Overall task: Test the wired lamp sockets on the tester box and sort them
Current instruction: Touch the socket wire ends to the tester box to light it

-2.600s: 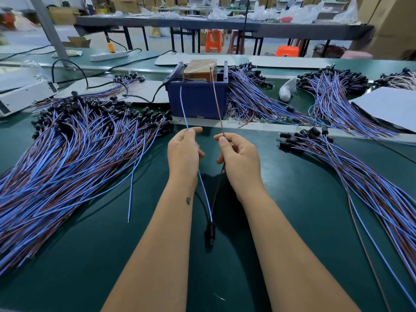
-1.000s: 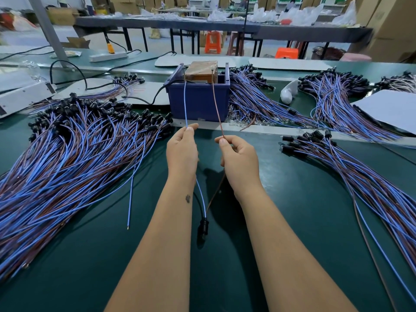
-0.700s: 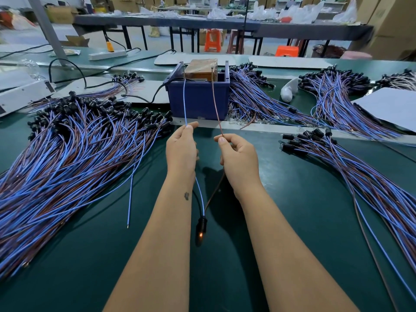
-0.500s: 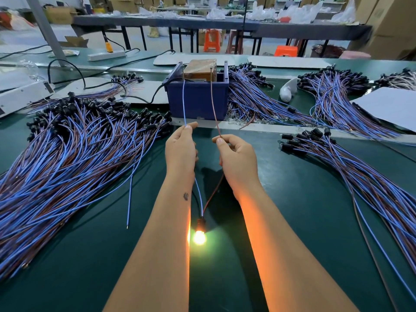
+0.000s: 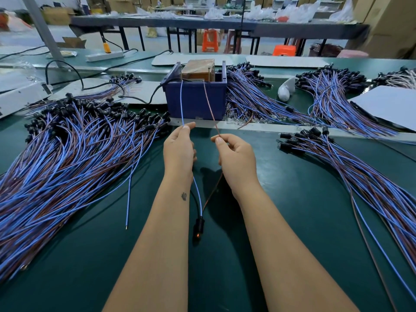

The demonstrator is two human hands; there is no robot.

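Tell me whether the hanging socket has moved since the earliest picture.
No. The socket hangs at about the same spot below the blue tester box.

The single head-worn camera looks forward and down along both forearms onto the green table (image 5: 292, 210). It sits close above the hands; the wide angle also takes in distant benches (image 5: 225, 24).

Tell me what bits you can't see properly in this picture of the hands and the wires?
Head view only:
- Inside the blue tester box: its front wall hides it.
- Where the blue wire and brown wire touch the box: too small.
- Left hand and right hand fingertips: backs of hands cover them.
- Socket bulb: too small.
- Left wire pile: cut off by the edge.
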